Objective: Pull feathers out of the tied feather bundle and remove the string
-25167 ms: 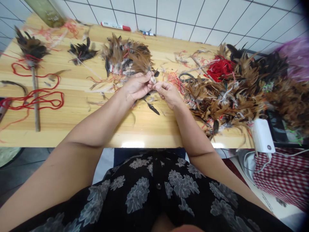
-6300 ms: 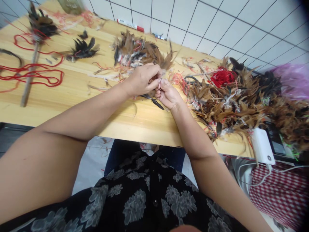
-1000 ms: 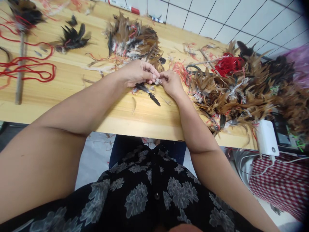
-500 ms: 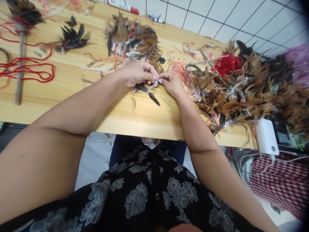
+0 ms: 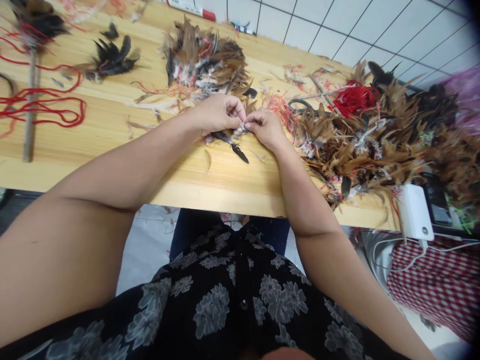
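My left hand (image 5: 219, 114) and my right hand (image 5: 266, 127) meet over the wooden table, thumbs and forefingers pinched together. Between the fingertips is the pale, fluffy base of some feathers (image 5: 239, 132); its finer details are too small to make out. A dark feather (image 5: 240, 153) sticks out below my left hand towards the table's front edge. Just behind my hands lies a round bunch of brown feathers (image 5: 217, 57) with white, downy bases. A large heap of brown and black feathers (image 5: 356, 142) spreads to the right of my right hand.
At the left, red cord (image 5: 56, 116) loops over a wooden stick (image 5: 30, 107). Small black feathers (image 5: 114, 59) lie nearby. Tangled red string (image 5: 355, 100) rests on the right heap. A white power bank (image 5: 415, 212) sits at the front right edge. Markers (image 5: 191, 9) lie by the tiled wall.
My left hand's fingers have lifted and loosened slightly, and the fluffy feather base shows a little more. My right fingertips have shifted slightly left. Everything else looks the same.
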A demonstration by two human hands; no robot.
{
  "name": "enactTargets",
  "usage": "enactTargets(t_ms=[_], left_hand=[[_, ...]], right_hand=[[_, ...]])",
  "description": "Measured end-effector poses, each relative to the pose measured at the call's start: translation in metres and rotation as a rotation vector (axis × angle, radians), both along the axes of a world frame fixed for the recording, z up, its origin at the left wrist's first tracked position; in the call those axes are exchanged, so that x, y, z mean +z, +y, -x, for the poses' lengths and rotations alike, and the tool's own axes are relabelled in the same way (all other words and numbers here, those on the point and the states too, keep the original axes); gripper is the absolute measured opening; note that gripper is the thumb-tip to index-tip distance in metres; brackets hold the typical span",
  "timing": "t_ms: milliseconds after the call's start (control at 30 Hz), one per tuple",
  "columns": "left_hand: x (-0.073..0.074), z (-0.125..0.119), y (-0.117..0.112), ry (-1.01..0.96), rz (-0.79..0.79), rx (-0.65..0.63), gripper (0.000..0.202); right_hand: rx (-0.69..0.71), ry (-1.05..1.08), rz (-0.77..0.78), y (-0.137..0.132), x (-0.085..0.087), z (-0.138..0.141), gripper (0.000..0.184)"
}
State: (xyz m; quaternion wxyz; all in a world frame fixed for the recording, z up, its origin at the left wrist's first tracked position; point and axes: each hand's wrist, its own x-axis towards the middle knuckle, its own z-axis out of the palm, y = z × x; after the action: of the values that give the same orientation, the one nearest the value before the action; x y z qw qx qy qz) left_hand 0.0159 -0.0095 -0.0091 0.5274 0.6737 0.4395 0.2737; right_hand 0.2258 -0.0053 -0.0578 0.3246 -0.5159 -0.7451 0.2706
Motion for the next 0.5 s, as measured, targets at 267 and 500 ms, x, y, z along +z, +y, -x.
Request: enactTargets(t_ms=[267, 500], left_hand=[[-0.011, -0.001, 0.007, 0.134, -0.380, 0.018, 0.023], [-0.014, -0.005, 0.003, 0.152, -0.362, 0.072, 0.017]], right_hand=[[-0.019, -0.003, -0.012, 0.002, -0.004, 0.000, 0.006], [-0.052, 0.032, 0.011, 0.003, -0.007, 0.002, 0.004]])
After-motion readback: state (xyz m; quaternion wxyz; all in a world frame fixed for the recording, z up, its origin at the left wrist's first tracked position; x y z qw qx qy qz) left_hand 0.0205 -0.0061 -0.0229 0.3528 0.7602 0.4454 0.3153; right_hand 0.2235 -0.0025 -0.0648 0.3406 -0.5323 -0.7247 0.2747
